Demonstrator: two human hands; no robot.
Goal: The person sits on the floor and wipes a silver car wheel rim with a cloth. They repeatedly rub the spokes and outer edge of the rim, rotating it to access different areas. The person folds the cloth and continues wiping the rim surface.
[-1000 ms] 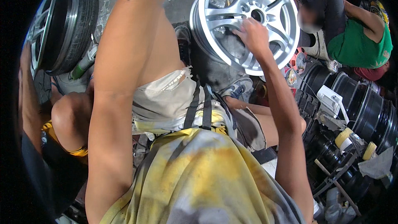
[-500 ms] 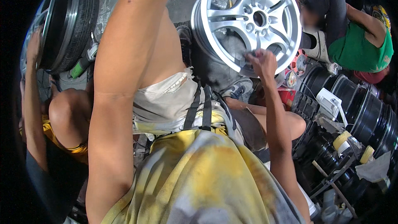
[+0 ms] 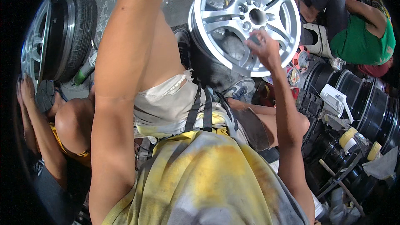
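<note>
Pinching a small dark pad (image 3: 253,40) in a narrow grip, the right hand (image 3: 266,49) was over the lower face of the silver wheel (image 3: 246,16), just beyond a grey shoe (image 3: 243,87) (the left hand lay out of view, its hold I could not tell)

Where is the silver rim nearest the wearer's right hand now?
In the head view, the silver rim is at the top, right of centre, with the right hand in front of its lower half and a grey shoe below.
</note>
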